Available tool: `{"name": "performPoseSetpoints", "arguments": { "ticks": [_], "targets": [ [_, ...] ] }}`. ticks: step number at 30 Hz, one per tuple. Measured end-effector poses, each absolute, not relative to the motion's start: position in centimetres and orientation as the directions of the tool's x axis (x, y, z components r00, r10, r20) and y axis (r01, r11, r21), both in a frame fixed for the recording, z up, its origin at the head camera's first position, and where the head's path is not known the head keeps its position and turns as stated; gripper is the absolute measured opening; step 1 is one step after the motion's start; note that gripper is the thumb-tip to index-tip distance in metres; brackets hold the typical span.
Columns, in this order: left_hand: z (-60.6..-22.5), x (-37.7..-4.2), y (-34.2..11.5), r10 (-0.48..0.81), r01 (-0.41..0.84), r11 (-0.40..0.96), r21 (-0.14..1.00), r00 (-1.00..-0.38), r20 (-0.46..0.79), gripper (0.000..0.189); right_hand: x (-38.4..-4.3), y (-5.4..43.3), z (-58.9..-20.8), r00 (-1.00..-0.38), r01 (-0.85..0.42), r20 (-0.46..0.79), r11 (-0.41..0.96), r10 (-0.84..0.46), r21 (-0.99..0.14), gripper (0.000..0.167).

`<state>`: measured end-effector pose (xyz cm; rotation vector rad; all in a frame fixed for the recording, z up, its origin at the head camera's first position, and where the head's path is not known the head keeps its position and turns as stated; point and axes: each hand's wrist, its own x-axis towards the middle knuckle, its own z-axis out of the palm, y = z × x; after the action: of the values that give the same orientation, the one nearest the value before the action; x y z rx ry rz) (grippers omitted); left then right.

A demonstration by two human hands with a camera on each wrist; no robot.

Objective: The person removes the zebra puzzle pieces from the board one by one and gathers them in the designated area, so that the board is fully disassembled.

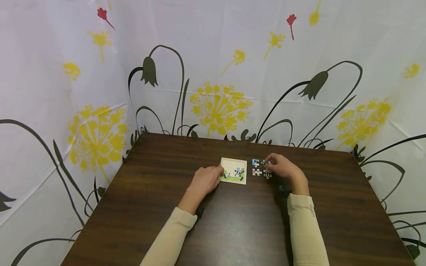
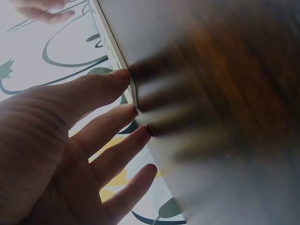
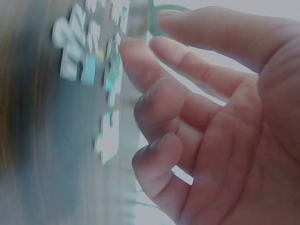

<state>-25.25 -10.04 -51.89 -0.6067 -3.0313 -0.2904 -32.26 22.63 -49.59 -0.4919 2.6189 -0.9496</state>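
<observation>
A small wooden puzzle tray (image 1: 233, 165) lies on the table, with a zebra-and-grass picture fitted along its lower part and bare wood above. My left hand (image 1: 207, 179) rests at its left side. In the left wrist view the thumb and fingertips (image 2: 123, 75) touch the edge of the tray, fingers spread and nearly straight. To the right of the tray lie several loose jigsaw pieces, among them a blue one (image 1: 255, 162) and a pink one (image 1: 257, 172). Above them hovers my right hand (image 1: 283, 167), thumb and index apart, the other fingers loosely bent. Nothing shows between them.
The dark wooden table (image 1: 153, 177) stretches out around both hands. Behind it and at the sides hangs a white cloth (image 1: 206, 66) printed with flowers. Dark bands (image 1: 200, 212) sit at the wrists.
</observation>
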Motion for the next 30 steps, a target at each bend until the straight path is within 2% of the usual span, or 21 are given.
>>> {"name": "performPoseSetpoints", "arguments": {
  "ticks": [7, 15, 23, 30],
  "targets": [
    [-52.0, -25.2, -9.9, 0.379, 0.387, 0.910, 0.145, -0.922, 0.084, 0.013, -32.1, 18.6, -50.0, -0.869, -0.252, -0.174, 0.716, -0.464, -0.651, 0.028],
    [-51.9, -25.2, -9.9, 0.371, 0.375, 0.915, 0.152, -0.927, 0.055, 0.013, -31.0, 13.9, -50.6, -0.844, -0.261, -0.227, 0.742, -0.486, -0.618, 0.048],
    [-51.6, -25.2, -9.9, 0.364, 0.364, 0.915, 0.175, -0.931, 0.035, 0.014, -30.4, 12.6, -51.0, -0.858, -0.266, -0.230, 0.780, -0.460, -0.566, 0.036],
    [-51.6, -25.2, -9.9, 0.353, 0.355, 0.913, 0.202, -0.934, 0.048, 0.014, -30.6, 12.5, -51.2, -0.862, -0.261, -0.231, 0.786, -0.451, -0.560, 0.033]
  ]
}}
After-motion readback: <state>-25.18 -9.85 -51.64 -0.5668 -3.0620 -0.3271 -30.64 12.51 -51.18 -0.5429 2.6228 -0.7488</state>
